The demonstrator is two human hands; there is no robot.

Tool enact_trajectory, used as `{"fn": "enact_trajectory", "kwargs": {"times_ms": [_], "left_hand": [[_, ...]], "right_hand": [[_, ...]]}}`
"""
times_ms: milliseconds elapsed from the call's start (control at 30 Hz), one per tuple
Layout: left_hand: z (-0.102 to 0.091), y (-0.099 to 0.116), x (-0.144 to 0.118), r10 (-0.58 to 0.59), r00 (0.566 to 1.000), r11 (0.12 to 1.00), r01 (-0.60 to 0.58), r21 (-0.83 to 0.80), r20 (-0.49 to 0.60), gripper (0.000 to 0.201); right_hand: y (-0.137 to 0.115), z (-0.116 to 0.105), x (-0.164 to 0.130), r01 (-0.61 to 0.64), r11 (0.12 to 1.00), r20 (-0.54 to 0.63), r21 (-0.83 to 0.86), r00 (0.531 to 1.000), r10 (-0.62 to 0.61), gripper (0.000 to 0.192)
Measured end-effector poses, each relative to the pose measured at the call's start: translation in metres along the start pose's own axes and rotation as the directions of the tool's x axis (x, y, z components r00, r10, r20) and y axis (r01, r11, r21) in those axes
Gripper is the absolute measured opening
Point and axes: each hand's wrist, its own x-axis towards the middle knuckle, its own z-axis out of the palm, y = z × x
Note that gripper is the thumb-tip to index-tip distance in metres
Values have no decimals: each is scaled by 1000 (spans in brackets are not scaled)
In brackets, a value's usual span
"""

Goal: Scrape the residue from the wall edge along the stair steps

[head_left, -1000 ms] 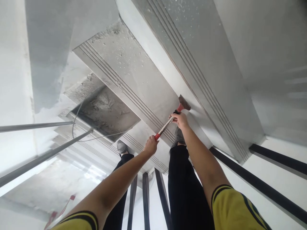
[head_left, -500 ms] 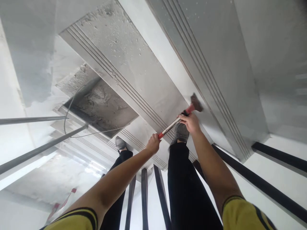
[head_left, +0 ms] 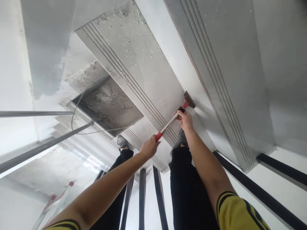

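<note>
here both arms reach straight down and away from the camera, sleeves yellow with dark bands. the left hand [head_left: 149, 147] is closed around the red end of the scraper [head_left: 174, 116], and the right hand [head_left: 184, 119] is clamped on the same shaft farther along, just behind the red neck of the blade. the blade [head_left: 189, 99] lies just past the right hand, its edge against the pale riser [head_left: 177, 64] where that meets the grey tread [head_left: 144, 67].

below the hands the person's black trouser legs run down to two grey shoes [head_left: 122, 141], the right shoe partly behind the right wrist. dark balusters [head_left: 158, 191] stand just beside the legs. well off to the left of the left hand are two metal rails [head_left: 45, 145], a thin wire [head_left: 100, 131] and a rough, uncoated tread [head_left: 107, 102].

the fingertips of both hands are hidden around the shaft. whether the blade lies flat or tilted cannot be told. something red and white at the lower left is too blurred to name.
</note>
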Motion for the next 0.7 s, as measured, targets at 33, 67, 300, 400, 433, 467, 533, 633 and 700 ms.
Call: {"fn": "enact_trajectory", "kwargs": {"times_ms": [33,67,300,400,433,467,533,633,700], "left_hand": [[-10,3,-11,19,1000,1000,-19,-19,2,34],[-21,8,-23,46,999,998,-46,-46,4,36],[-86,69,-80,42,999,982,-47,-185,-30,54],[-110,87,-105,84,996,973,-90,-214,-37,63],[-117,90,-112,97,995,970,-101,-222,-30,64],[-122,93,-117,108,994,968,-110,-227,-21,64],[-130,95,-117,114,993,966,-115,-231,-15,65],[-135,97,-100,75,997,974,-79,-213,-25,66],[-138,96,-93,70,997,975,-76,-208,-34,66]], "right_hand": [[-4,3,-6,25,999,6,29,1000,-25,30],[-8,5,-11,48,997,11,54,999,-49,30],[-45,35,-14,-19,989,80,148,997,7,27],[-62,49,-19,-13,976,116,217,993,-12,23],[-66,52,-22,10,973,125,232,991,-40,23],[-69,55,-24,34,970,128,243,989,-66,23],[-71,59,-23,54,966,105,253,991,-83,22],[-67,68,-12,7,967,16,256,1000,-11,23],[-64,73,-7,-2,969,6,246,1000,1,25]]}}
